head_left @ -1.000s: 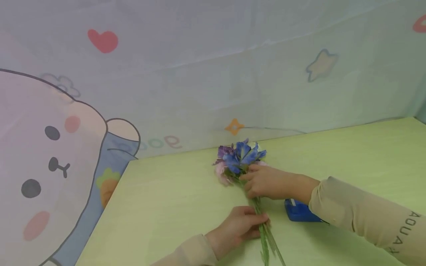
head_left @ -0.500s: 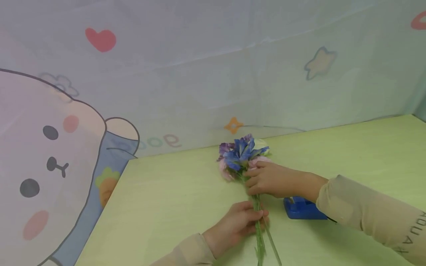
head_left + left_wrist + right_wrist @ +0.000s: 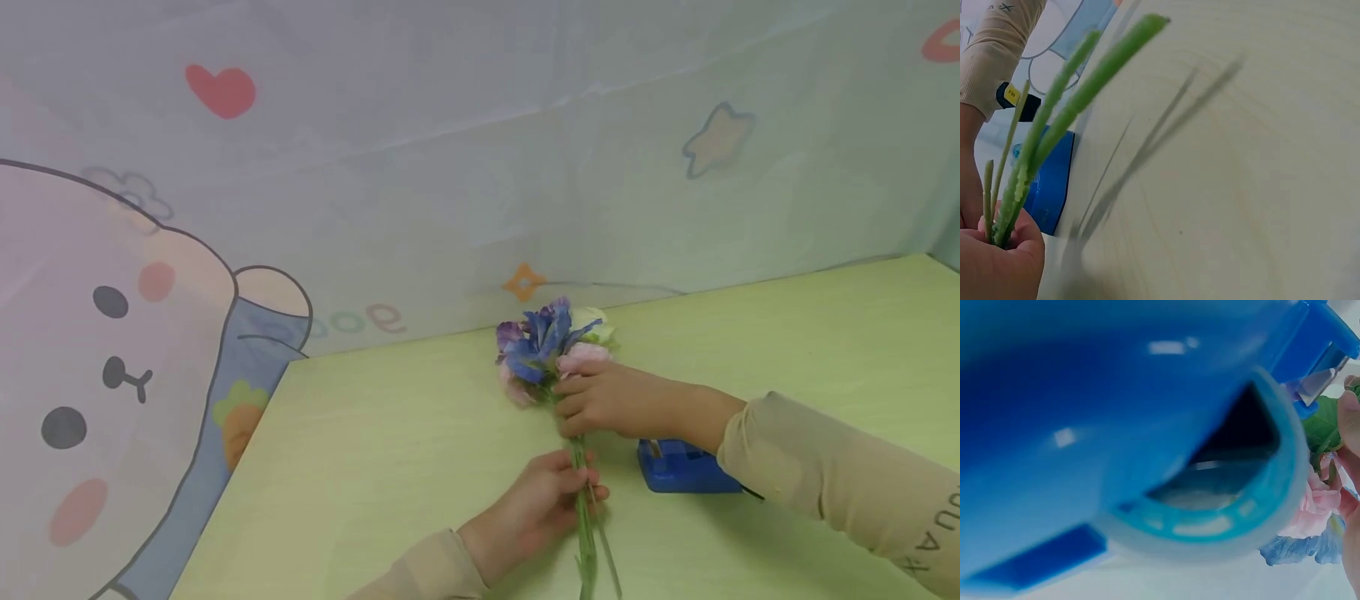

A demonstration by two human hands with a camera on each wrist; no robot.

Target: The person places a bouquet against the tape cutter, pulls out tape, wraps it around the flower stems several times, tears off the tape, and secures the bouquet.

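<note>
Nearest, left hand (image 3: 536, 508) curled round the green stems (image 3: 583, 517) low down, pinching them together just above the pale green counter (image 3: 375, 467); loose stem ends fanning past the grip in the left wrist view (image 3: 1054, 125). A little farther, right hand (image 3: 600, 400) wrapped round the same bunch right under the blooms, fingers closed on it. Beside that wrist, resting on the counter, a blue tape dispenser (image 3: 682, 467), filling the right wrist view (image 3: 1147, 437); roll inside blurred, cannot tell how much tape left. Beyond, the flower heads (image 3: 551, 346): blue, purple, pink and white, lying on the counter near the cartoon backdrop (image 3: 150, 317). Likely artificial, so light, with thin springy stems apt to splay and soft petals easily crushed; best held on the stems, never the blooms.
</note>
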